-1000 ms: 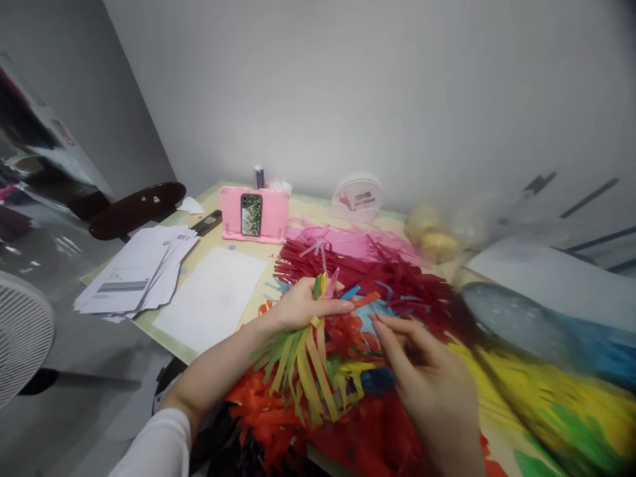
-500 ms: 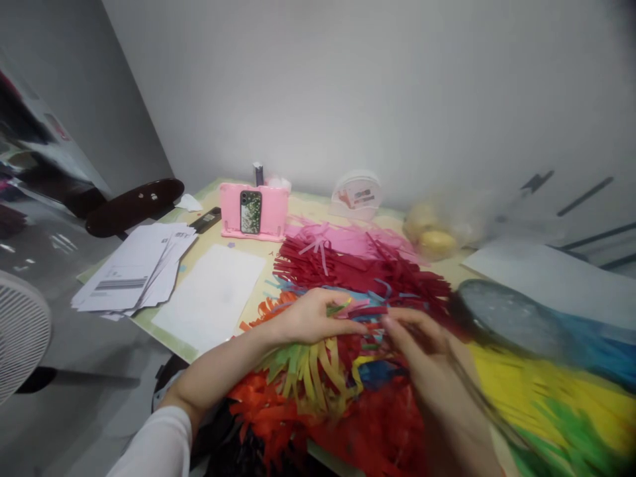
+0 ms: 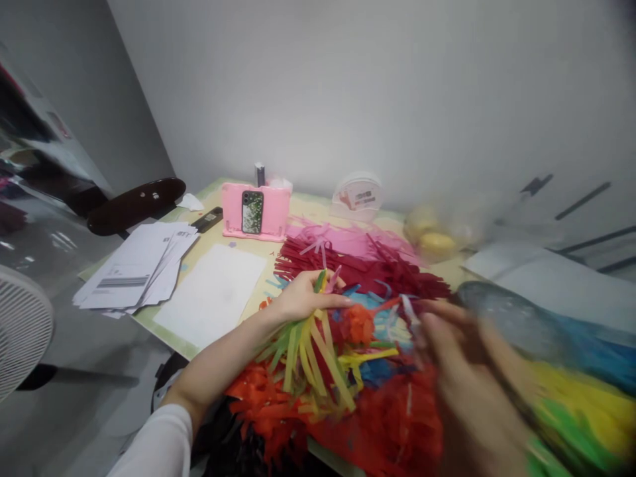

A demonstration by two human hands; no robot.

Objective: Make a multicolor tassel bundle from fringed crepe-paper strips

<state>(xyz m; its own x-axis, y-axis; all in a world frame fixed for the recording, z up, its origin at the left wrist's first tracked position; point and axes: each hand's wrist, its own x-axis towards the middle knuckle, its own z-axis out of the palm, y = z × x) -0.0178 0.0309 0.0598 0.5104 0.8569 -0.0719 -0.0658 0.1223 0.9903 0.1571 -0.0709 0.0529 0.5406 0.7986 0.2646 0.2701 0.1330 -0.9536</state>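
Note:
My left hand (image 3: 313, 295) is closed around a bunch of green and yellow fringed tissue paper (image 3: 318, 358), whose strips hang down below the palm. Short green, yellow and pink ends poke up past its thumb. A crumpled orange-red tissue paper piece (image 3: 360, 322) lies just right of my left thumb, and a thin strip runs from it toward my other side. There my right hand (image 3: 462, 358), smeared by motion, pinches at a pale and red strip end (image 3: 408, 309); the exact hold is blurred. Under both hands lies more red fringed paper (image 3: 397, 424).
Dark red fringe (image 3: 348, 265) and pink fringe (image 3: 382, 240) lie behind. A pink stand (image 3: 231, 209) holds a phone (image 3: 252, 212). White sheets (image 3: 211, 291) and printed papers (image 3: 129, 268) are left, a roll of clear tape (image 3: 501, 318) and yellow fringe (image 3: 591, 397) right. A fan (image 3: 22, 331) stands lower left.
My hands have moved apart: the right one went right and nearer to me, the left slightly up and left. The orange-red piece now shows between them.

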